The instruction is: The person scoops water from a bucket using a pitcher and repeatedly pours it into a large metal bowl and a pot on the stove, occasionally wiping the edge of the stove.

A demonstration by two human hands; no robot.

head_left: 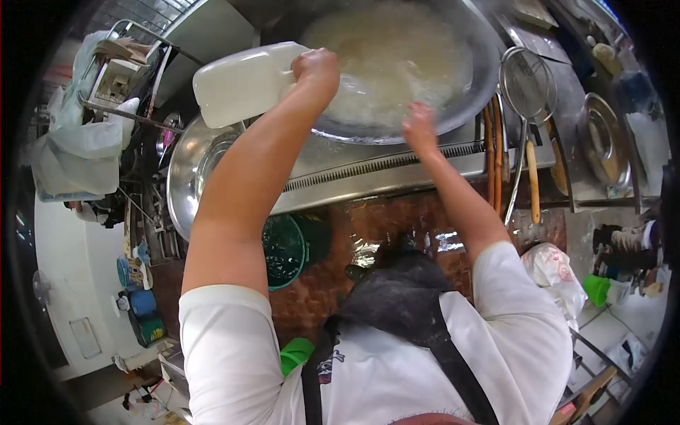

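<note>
My left hand [316,69] is closed around the handle of a translucent white plastic jug [239,86]. The jug lies nearly on its side in the air, its body out to the left and its handle end at the left edge of a large wok [484,99]. Cloudy, pale steaming liquid [386,53] fills the wok, its surface stirred up. Over the wok's near rim reaches my right hand [419,129], its fingers blurred above the liquid.
A round wire strainer [528,83] and wooden-handled tools lean right of the wok. Shiny metal basins stand at left [185,166] and right [606,142]. Below the steel stove edge [368,164], a green bucket [285,249] sits on the wet tiled floor [322,301].
</note>
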